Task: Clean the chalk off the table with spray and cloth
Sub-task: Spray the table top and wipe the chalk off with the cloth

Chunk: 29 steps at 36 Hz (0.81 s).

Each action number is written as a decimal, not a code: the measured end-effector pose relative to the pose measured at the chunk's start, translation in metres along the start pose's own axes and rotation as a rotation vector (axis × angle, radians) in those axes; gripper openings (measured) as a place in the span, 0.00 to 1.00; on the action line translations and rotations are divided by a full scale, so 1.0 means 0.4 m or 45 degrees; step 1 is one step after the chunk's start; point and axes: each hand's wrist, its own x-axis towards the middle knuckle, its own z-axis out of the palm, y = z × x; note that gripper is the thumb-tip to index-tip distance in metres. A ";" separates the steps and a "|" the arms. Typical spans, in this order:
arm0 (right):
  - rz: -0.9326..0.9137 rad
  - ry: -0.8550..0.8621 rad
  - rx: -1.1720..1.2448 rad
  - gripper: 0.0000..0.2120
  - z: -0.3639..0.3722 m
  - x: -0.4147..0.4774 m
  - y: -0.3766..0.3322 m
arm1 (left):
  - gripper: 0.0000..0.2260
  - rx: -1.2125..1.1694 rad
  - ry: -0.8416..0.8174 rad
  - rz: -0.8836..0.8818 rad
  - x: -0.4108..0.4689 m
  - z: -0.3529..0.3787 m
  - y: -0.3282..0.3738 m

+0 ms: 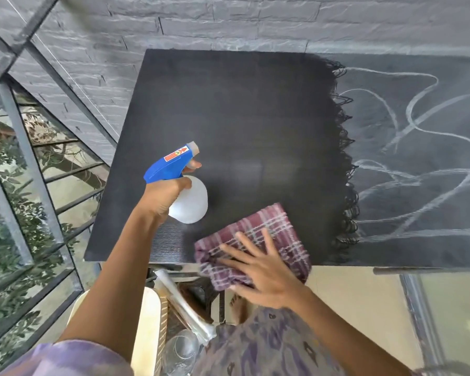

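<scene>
A black table [242, 109] fills the middle of the view. Its left part looks dark and wiped, while white chalk scribbles [418, 137] cover its right part. My left hand [164, 195] grips a white spray bottle [192, 203] with a blue trigger head, held above the table's near left area, its nozzle aimed toward the far right. My right hand [258, 263] lies flat with spread fingers on a folded maroon plaid cloth [269, 234] at the table's front edge.
A grey brick wall [228, 20] runs behind the table. A metal railing with glass [25, 158] stands at the left. Under the front edge are a cream chair [147, 321], a clear glass [181, 351] and a wrapped bundle [185, 305].
</scene>
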 end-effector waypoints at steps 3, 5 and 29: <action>0.315 0.068 0.032 0.26 -0.007 -0.076 0.107 | 0.17 -0.003 -0.013 -0.005 0.002 0.000 -0.002; 0.549 0.096 0.049 0.25 -0.024 -0.094 0.185 | 0.18 -0.001 -0.019 -0.002 0.003 -0.001 -0.003; 0.485 0.325 0.307 0.28 -0.067 -0.218 0.146 | 0.18 0.111 -0.006 0.048 -0.033 0.083 0.021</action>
